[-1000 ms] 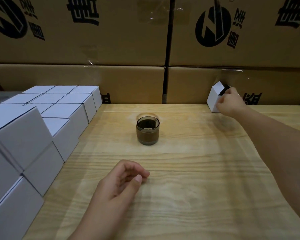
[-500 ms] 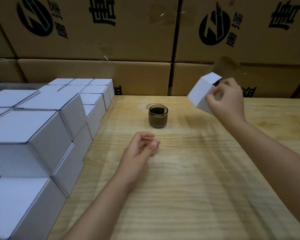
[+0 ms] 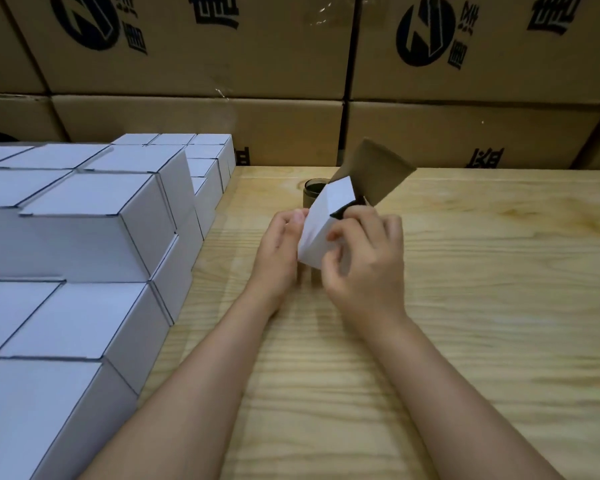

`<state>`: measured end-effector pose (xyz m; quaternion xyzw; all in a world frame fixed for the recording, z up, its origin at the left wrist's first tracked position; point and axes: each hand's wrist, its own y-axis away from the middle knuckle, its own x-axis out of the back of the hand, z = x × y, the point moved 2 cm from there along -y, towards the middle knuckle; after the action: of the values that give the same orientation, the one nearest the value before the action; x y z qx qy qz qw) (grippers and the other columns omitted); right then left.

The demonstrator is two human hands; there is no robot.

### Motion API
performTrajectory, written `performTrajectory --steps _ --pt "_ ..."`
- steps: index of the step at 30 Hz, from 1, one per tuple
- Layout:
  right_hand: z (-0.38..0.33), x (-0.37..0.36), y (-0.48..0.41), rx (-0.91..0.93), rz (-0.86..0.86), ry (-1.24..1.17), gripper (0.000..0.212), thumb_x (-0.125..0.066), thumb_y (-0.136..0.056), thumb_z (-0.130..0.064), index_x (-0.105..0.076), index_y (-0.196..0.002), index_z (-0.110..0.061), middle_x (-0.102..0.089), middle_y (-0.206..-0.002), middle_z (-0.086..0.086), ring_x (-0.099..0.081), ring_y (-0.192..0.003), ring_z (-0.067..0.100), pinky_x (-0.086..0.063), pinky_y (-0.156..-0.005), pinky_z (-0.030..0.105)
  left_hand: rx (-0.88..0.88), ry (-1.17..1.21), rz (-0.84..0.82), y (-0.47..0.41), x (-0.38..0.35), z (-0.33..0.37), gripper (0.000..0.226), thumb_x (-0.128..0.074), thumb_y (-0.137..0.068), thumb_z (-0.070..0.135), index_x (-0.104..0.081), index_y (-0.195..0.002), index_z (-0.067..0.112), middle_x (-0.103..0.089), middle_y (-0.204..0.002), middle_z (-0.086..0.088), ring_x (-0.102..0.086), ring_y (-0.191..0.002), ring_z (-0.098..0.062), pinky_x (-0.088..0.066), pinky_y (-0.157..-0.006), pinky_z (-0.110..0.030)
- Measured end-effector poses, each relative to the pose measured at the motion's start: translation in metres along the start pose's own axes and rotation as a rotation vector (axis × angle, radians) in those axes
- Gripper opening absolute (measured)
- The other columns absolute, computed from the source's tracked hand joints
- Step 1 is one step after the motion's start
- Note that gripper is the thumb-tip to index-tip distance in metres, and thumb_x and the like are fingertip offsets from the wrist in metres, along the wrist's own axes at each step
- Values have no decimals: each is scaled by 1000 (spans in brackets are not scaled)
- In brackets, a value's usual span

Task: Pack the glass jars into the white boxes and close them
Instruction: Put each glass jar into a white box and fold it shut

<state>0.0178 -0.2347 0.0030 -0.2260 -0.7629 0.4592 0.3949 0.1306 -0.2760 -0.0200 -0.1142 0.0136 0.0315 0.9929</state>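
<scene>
Gripping a tilted white box — right hand curled round it, left hand holding its side

We find the widest open lane on the right half of the pale wooden tabletop, bare from near edge to far. The left side is blocked by a stepped stack of closed white cardboard boxes, tallest at the near left and running toward the far wall. That wall of big brown printed cartons closes the far side all along. In the middle, our left hand and right hand grip a small tilted white box with a raised brown flap, which screens the dark round glass jar just behind it. Between the stack and our left forearm runs a narrow strip of bare wood.
</scene>
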Motion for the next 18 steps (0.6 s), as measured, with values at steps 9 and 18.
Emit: performTrajectory --steps 9,18 --pt "8 -15 10 87 -35 -127 23 -43 -74 -2 -65 -78 -1 -65 -90 10 -50 -74 35 -42 -72 37 -16 -241 116 -5 1 -13 30 -45 -92 59 -42 -83 31 -55 -80 14 -50 -63 16 -35 -54 -9" --pt "7 -17 11 24 -56 -300 23 -43 -79 -1 -66 -79 2 -59 -102 18 -48 -89 31 -35 -86 21 -49 -215 29 -3 0 -10 75 -43 -59 78 -35 -118 32 -59 -100 16 -59 -86 5 -43 -68 -13"
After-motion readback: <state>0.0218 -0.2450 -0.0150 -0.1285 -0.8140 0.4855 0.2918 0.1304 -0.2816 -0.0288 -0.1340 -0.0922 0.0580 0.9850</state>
